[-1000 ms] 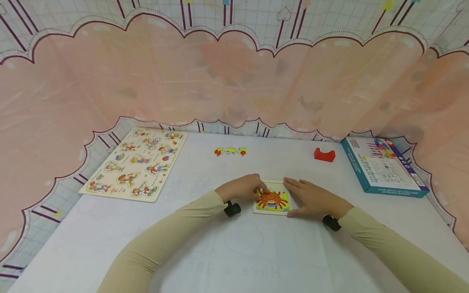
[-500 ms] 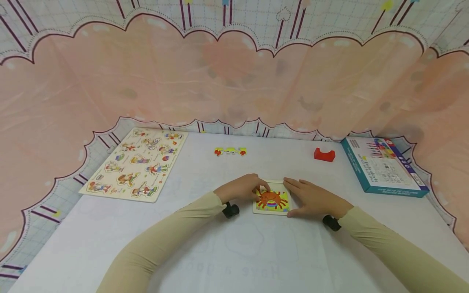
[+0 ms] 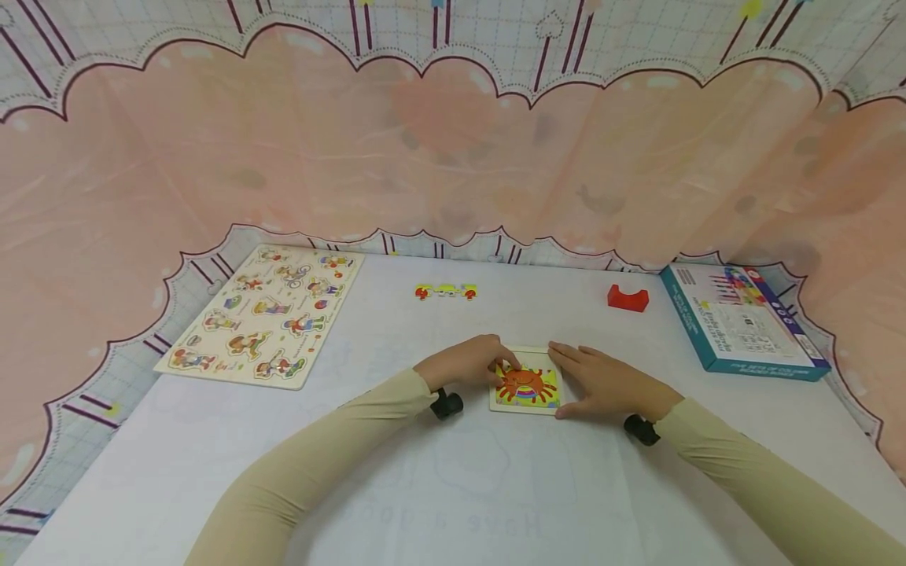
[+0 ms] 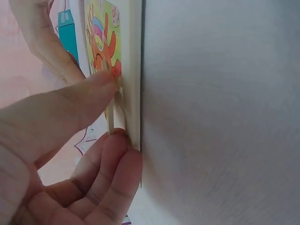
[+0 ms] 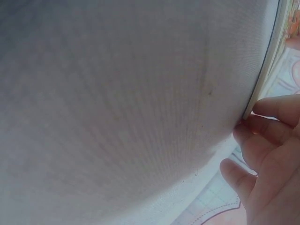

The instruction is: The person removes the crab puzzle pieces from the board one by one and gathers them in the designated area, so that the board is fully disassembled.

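Observation:
A small jigsaw puzzle tray (image 3: 524, 409) with a pale rim holds a smiling orange crab picture (image 3: 532, 385) on yellow. At its left side my left hand (image 3: 469, 363) pinches a thin puzzle piece (image 4: 110, 123) between thumb and fingers; in the left wrist view the piece stands proud of the rim. My right hand (image 3: 609, 384) rests along the tray's right side, fingers extended to the far corner and thumb at the near corner. In the right wrist view its fingertips touch the tray's edge (image 5: 262, 77).
A row of puzzle pieces (image 3: 446, 292) lies behind the tray. A large picture board (image 3: 265, 314) with figures is at the left. To the back right are a red notched block (image 3: 627, 298) and a teal-sided box (image 3: 746, 322). Patterned cloth (image 3: 453, 157) rises behind the white table.
The left hand has shifted very slightly at the tray's left side, still pinching the piece. The right hand and the tray have stayed in place.

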### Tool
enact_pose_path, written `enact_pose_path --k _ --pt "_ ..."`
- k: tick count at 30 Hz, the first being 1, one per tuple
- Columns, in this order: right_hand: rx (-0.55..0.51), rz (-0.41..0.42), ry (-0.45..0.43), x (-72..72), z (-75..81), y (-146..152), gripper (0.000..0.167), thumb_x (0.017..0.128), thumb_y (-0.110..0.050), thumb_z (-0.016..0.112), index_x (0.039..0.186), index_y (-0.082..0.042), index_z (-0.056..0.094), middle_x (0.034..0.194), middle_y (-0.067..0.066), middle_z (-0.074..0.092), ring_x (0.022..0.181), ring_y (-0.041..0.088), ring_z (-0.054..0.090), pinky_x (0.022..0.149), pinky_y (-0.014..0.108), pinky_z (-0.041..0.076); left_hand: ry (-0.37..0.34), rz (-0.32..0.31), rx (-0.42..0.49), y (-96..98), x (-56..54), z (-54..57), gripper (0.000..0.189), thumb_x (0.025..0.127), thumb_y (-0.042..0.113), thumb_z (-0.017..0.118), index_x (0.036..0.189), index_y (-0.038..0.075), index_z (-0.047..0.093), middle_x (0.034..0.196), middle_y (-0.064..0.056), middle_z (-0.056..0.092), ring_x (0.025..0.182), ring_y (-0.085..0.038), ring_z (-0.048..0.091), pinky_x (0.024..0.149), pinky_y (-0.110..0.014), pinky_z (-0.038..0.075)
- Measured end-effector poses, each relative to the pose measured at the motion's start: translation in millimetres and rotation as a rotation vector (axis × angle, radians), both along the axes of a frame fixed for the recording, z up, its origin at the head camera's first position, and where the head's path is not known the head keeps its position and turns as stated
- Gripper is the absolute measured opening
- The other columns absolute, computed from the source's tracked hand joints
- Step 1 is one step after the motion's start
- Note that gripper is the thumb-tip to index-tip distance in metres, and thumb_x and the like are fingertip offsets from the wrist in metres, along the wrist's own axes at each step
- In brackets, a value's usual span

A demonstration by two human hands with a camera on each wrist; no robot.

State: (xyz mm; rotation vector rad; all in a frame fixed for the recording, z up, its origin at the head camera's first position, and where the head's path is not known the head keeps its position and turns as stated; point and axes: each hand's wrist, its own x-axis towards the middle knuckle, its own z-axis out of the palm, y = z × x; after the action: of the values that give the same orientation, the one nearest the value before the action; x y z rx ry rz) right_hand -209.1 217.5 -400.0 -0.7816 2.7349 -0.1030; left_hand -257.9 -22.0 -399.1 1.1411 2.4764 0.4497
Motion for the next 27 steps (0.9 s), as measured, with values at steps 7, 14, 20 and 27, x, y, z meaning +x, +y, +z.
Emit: enact_pose_path --k 7,14,20,27 --pt "-0.011 0.003 0.003 0.4 1.4 0.6 0.104 0.072 -0.069 0.062 0.148 -0.009 0.027 0.155 0.011 0.026 0.136 0.040 0.033 0.106 0.055 0.033 -0.007 -0.007 0.007 -0.6 -1.1 1.0 0.033 0.087 0.015 0.067 0.120 0.013 0.065 0.097 -0.007 0.059 0.082 -0.012 0.047 0.070 -0.020 0.038" --pt "-0.004 0.000 0.013 1.1 0.2 0.1 0.103 0.071 -0.069 0.062 0.148 -0.010 0.027 0.155 0.010 0.027 0.136 0.039 0.033 0.106 0.054 0.034 -0.058 0.084 0.069 -3.2 -2.0 0.6 0.030 0.082 0.015 0.072 0.111 0.008 0.067 0.098 -0.006 0.063 0.082 -0.011 0.054 0.074 -0.020 0.044" --pt "0.003 -0.009 0.028 1.0 -1.5 -0.3 0.103 0.071 -0.067 0.065 0.148 -0.011 0.027 0.154 0.009 0.028 0.137 0.037 0.033 0.103 0.053 0.038 -0.072 0.150 0.137 -4.7 -0.1 1.4 0.022 0.078 0.014 0.076 0.097 0.006 0.069 0.092 -0.004 0.067 0.079 -0.010 0.055 0.072 -0.019 0.046" --pt "-0.002 -0.006 0.026 -0.3 -3.2 0.2 0.104 0.071 -0.070 0.063 0.149 -0.011 0.027 0.155 0.009 0.027 0.137 0.037 0.033 0.103 0.053 0.038 -0.066 0.168 0.147 -7.3 1.2 -1.3 0.023 0.079 0.014 0.075 0.100 0.007 0.071 0.090 -0.002 0.068 0.078 -0.008 0.054 0.072 -0.018 0.045"
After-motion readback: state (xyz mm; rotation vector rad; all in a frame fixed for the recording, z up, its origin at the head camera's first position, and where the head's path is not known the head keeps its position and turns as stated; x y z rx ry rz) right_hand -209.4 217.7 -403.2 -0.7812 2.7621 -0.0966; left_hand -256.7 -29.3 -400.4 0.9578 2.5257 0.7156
